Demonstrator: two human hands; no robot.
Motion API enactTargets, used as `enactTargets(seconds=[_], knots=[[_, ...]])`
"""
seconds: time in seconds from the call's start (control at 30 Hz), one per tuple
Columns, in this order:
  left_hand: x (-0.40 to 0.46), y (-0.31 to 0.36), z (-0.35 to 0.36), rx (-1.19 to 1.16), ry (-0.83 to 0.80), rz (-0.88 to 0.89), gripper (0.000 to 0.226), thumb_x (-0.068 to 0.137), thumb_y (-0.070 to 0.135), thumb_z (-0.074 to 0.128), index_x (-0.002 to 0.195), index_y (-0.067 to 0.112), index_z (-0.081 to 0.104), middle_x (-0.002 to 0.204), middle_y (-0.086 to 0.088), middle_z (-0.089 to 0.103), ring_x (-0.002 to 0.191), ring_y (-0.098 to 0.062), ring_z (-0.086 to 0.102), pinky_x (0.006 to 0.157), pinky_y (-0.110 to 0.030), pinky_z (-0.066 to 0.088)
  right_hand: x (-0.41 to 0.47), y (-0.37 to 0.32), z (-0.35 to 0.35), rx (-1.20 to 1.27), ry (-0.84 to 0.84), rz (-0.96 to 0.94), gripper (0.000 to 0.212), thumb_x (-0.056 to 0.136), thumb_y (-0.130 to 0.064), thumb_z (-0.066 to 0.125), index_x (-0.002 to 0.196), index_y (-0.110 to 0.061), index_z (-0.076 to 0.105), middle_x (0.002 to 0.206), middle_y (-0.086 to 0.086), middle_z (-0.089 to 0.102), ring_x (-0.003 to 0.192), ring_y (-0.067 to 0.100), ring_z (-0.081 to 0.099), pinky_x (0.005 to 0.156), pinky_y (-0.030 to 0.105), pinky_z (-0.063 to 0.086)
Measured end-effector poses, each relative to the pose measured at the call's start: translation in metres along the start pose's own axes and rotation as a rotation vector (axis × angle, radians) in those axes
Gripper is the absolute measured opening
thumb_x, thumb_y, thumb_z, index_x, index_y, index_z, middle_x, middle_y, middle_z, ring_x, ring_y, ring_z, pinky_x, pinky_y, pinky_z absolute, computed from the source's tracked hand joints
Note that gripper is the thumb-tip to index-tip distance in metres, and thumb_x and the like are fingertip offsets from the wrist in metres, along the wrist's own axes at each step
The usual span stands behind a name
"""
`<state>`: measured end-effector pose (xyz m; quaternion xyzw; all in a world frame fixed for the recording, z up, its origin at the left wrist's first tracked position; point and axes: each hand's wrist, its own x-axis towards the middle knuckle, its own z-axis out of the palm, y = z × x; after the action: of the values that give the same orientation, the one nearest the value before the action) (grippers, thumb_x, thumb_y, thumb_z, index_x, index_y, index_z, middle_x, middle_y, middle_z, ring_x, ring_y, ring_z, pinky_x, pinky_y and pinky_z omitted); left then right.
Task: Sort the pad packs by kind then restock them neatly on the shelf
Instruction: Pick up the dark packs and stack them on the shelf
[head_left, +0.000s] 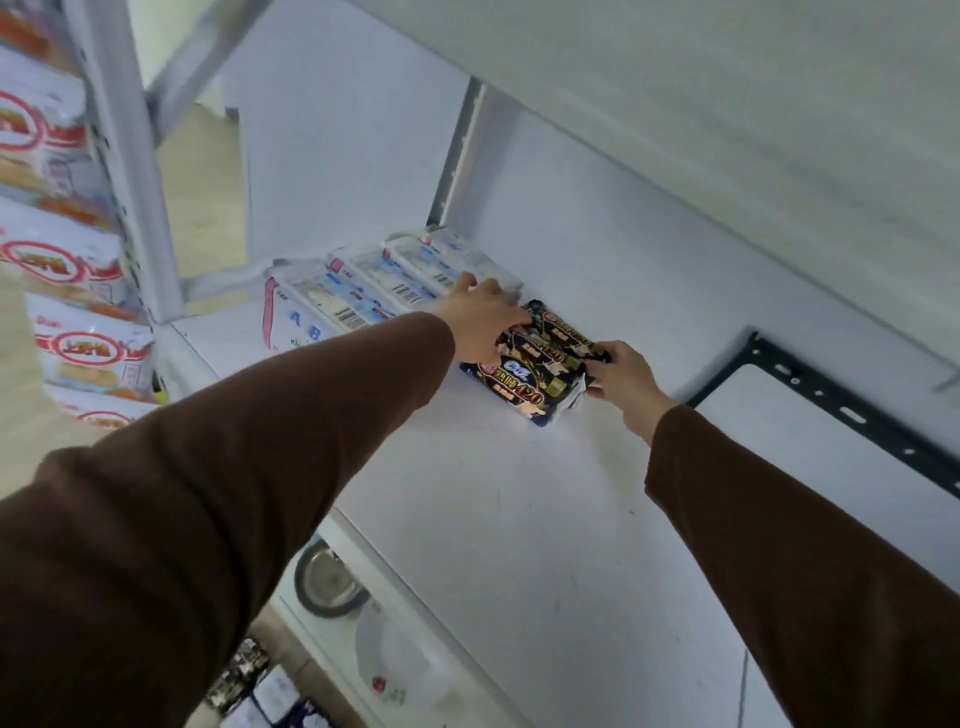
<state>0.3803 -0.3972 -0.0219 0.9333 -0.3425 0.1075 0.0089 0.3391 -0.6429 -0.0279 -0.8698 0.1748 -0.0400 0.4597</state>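
On the white shelf (519, 493), a row of white pad packs (363, 291) stands at the back left corner. Right beside them lie two black pad packs (540, 374) with gold print, side by side. My left hand (480, 317) reaches in with its fingers on the left end of the black packs, next to the white row. My right hand (621, 371) pinches the right end of the black packs. Both arms wear brown sleeves.
A white shelf upright (130, 156) stands at the left, with red-and-white bags (78, 260) stacked beyond it. A black bracket (831, 400) runs along the shelf's right side. Below the shelf edge sit a round bowl (327, 582), a white container (400, 670) and more packs (260, 691).
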Motion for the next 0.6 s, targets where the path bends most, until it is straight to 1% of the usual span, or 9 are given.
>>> enactTargets(seconds=[0.03, 0.1, 0.13, 0.2, 0.3, 0.33, 0.43, 0.47, 0.6], knots=[[-0.001, 0.000, 0.002, 0.017, 0.006, -0.016, 0.076, 0.079, 0.044, 0.072, 0.147, 0.033, 0.040, 0.151, 0.000, 0.043, 0.132, -0.028, 0.040, 0.110, -0.054, 0.027, 0.001, 0.002, -0.001, 0.012, -0.018, 0.006, 0.023, 0.093, -0.010, 0.061, 0.114, -0.018, 0.057, 0.118, 0.013, 0.064, 0.099, 0.028, 0.067, 0.075, 0.035, 0.058], [-0.002, -0.002, 0.004, 0.045, 0.036, -0.060, 0.082, 0.076, 0.050, 0.074, 0.147, 0.029, 0.041, 0.147, 0.000, 0.048, 0.129, -0.028, 0.042, 0.109, -0.053, 0.028, 0.002, 0.005, -0.004, 0.032, -0.038, 0.011, 0.030, 0.095, -0.012, 0.059, 0.125, -0.018, 0.058, 0.123, 0.012, 0.063, 0.101, 0.027, 0.065, 0.076, 0.034, 0.056], [-0.002, -0.003, 0.004, 0.052, 0.047, -0.076, 0.079, 0.076, 0.051, 0.074, 0.145, 0.028, 0.043, 0.143, 0.001, 0.052, 0.127, -0.027, 0.044, 0.108, -0.052, 0.029, 0.003, 0.006, -0.005, 0.033, -0.041, 0.012, 0.034, 0.096, -0.013, 0.059, 0.130, -0.017, 0.057, 0.124, 0.012, 0.062, 0.100, 0.026, 0.064, 0.078, 0.034, 0.056], [0.000, -0.004, 0.004, 0.065, 0.049, -0.079, 0.067, 0.079, 0.049, 0.071, 0.139, 0.029, 0.050, 0.135, 0.003, 0.058, 0.123, -0.026, 0.045, 0.106, -0.051, 0.030, 0.003, 0.006, -0.005, 0.029, -0.046, 0.008, 0.039, 0.097, -0.014, 0.058, 0.136, -0.015, 0.055, 0.125, 0.012, 0.062, 0.099, 0.024, 0.062, 0.079, 0.034, 0.056], [0.004, -0.005, 0.003, 0.052, 0.023, -0.063, 0.052, 0.082, 0.045, 0.067, 0.132, 0.034, 0.055, 0.129, 0.007, 0.061, 0.120, -0.024, 0.047, 0.104, -0.051, 0.030, 0.003, 0.005, -0.004, 0.026, -0.063, 0.004, 0.042, 0.098, -0.010, 0.055, 0.140, -0.012, 0.052, 0.126, 0.013, 0.061, 0.097, 0.023, 0.062, 0.073, 0.030, 0.054], [0.005, -0.005, 0.003, 0.042, 0.011, -0.060, 0.050, 0.083, 0.045, 0.067, 0.131, 0.036, 0.056, 0.128, 0.007, 0.061, 0.119, -0.024, 0.047, 0.103, -0.052, 0.030, 0.002, 0.004, -0.003, 0.020, -0.067, 0.000, 0.041, 0.099, -0.009, 0.054, 0.140, -0.011, 0.051, 0.125, 0.013, 0.061, 0.097, 0.023, 0.062, 0.072, 0.029, 0.054], [0.009, -0.005, 0.004, 0.037, 0.003, -0.052, 0.048, 0.083, 0.043, 0.067, 0.129, 0.037, 0.057, 0.127, 0.008, 0.062, 0.118, -0.024, 0.048, 0.102, -0.052, 0.030, 0.002, 0.005, -0.003, 0.013, -0.068, 0.004, 0.041, 0.099, -0.008, 0.052, 0.140, -0.010, 0.051, 0.118, 0.010, 0.061, 0.096, 0.023, 0.061, 0.079, 0.033, 0.055], [0.010, -0.006, 0.004, 0.040, -0.001, -0.054, 0.049, 0.083, 0.043, 0.068, 0.131, 0.037, 0.056, 0.127, 0.007, 0.062, 0.118, -0.024, 0.047, 0.102, -0.052, 0.030, 0.002, 0.005, -0.003, 0.012, -0.067, 0.005, 0.041, 0.100, -0.008, 0.052, 0.141, -0.010, 0.050, 0.119, 0.010, 0.061, 0.097, 0.023, 0.060, 0.080, 0.034, 0.055], [0.010, -0.004, 0.006, 0.055, 0.003, -0.067, 0.058, 0.085, 0.039, 0.069, 0.139, 0.035, 0.049, 0.133, 0.005, 0.060, 0.121, -0.025, 0.047, 0.102, -0.050, 0.030, 0.000, 0.004, -0.004, -0.008, -0.057, 0.016, 0.053, 0.100, -0.015, 0.054, 0.150, -0.015, 0.039, 0.140, 0.011, 0.052, 0.107, 0.024, 0.058, 0.086, 0.037, 0.055]])
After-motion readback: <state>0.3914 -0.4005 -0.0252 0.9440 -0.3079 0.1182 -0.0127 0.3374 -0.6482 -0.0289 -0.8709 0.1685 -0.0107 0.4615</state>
